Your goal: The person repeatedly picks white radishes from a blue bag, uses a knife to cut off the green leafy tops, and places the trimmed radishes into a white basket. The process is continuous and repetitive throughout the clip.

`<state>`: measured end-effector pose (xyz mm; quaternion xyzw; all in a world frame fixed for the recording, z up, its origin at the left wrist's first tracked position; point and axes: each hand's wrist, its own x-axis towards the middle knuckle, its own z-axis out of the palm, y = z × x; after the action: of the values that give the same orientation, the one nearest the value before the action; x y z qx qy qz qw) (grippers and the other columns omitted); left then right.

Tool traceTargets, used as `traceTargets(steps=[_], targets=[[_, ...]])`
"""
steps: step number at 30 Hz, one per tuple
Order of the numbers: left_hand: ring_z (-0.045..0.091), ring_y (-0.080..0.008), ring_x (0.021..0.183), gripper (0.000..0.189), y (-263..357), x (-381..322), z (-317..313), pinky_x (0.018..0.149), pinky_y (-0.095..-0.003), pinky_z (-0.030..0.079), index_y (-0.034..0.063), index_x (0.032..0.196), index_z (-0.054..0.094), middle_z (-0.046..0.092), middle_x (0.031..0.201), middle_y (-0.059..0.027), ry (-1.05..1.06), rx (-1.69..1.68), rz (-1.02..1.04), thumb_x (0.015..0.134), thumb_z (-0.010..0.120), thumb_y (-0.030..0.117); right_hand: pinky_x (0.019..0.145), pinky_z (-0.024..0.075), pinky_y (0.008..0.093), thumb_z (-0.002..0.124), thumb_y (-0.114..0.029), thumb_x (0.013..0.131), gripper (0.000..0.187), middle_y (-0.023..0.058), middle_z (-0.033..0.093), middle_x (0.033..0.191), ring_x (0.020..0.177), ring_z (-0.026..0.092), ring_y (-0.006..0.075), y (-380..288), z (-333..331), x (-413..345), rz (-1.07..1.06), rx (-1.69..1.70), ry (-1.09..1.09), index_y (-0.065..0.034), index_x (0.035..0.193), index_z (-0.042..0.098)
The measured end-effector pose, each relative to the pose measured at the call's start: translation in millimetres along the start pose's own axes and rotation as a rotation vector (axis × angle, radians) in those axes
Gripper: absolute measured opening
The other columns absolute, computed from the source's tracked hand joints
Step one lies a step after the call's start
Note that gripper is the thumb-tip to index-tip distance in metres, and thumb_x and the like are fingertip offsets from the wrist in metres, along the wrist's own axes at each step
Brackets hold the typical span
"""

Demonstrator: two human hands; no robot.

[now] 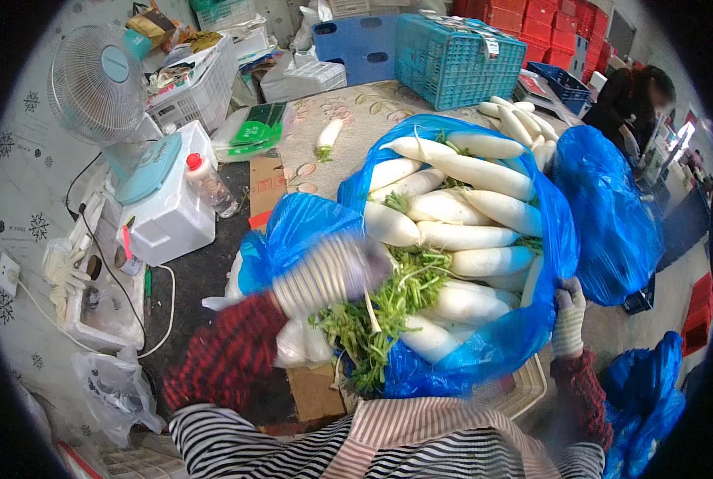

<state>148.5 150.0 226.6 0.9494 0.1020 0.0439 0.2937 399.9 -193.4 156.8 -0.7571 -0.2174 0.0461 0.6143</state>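
Note:
White radishes (476, 173) with some green leaves fill a large open blue plastic bag (560, 239). My right hand (569, 311), in a striped knit glove, grips the bag's right edge. Blurred by motion, my left hand (344, 269) in a striped glove is over the bag's left edge, by a radish (389, 224) and a clump of radish greens (404, 293); its fingers are too blurred to tell whether it holds anything. To its left lies more blue plastic (308, 221).
A single radish (329, 138) lies on the patterned tabletop; more radishes (521, 123) are piled behind the bag. A teal crate (458, 66) stands at the back. A full blue bag (607, 221) is at right, a foam box (183, 221) and bottle (209, 185) at left. A person (625, 108) is far right.

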Motion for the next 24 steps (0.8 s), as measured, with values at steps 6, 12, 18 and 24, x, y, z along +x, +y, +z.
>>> traceTargets(steps=[6,12,18,24], targets=[[0.056,-0.0138,0.053,0.019,-177,146,-99,0.041,-0.0295,0.044,0.0079,0.088,0.062,0.061,0.07,-0.0067,0.638,-0.059,-0.471,0.074,0.067,0.02,0.07,0.0389,0.0239,0.046,0.001,0.078,0.017,0.0027,0.051,0.083,0.075,0.046,0.0109,59,0,-21,-0.108,-0.239,0.082,-0.0005,0.093,0.056],[0.063,-0.0242,0.066,0.031,-312,263,-71,0.052,-0.0359,0.051,0.0083,0.092,0.066,0.064,0.082,-0.0103,0.563,0.379,-0.872,0.07,0.071,0.028,0.078,0.0398,0.0262,0.046,-0.004,0.083,0.018,0.0032,0.055,0.088,0.082,0.048,0.0117,91,-15,-47,0.084,-0.07,0.222,0.0011,0.097,0.056],[0.063,-0.0291,0.078,0.053,-387,305,-10,0.065,-0.0447,0.05,0.0051,0.109,0.059,0.065,0.091,-0.015,0.561,0.018,-0.861,0.067,0.073,0.035,0.076,0.0409,0.0266,0.051,-0.011,0.085,0.018,0.0017,0.055,0.089,0.08,0.048,0.012,89,-6,-60,0.05,-0.065,0.383,-0.0029,0.1,0.057],[0.062,-0.0229,0.066,0.056,-410,304,-27,0.052,-0.0407,0.05,0.0045,0.107,0.058,0.064,0.082,-0.0114,0.449,-0.538,-1.058,0.065,0.075,0.038,0.072,0.0409,0.0255,0.05,-0.009,0.084,0.018,0.0019,0.055,0.087,0.078,0.048,0.0107,84,5,-55,-0.091,-0.168,0.365,-0.0032,0.099,0.058]])
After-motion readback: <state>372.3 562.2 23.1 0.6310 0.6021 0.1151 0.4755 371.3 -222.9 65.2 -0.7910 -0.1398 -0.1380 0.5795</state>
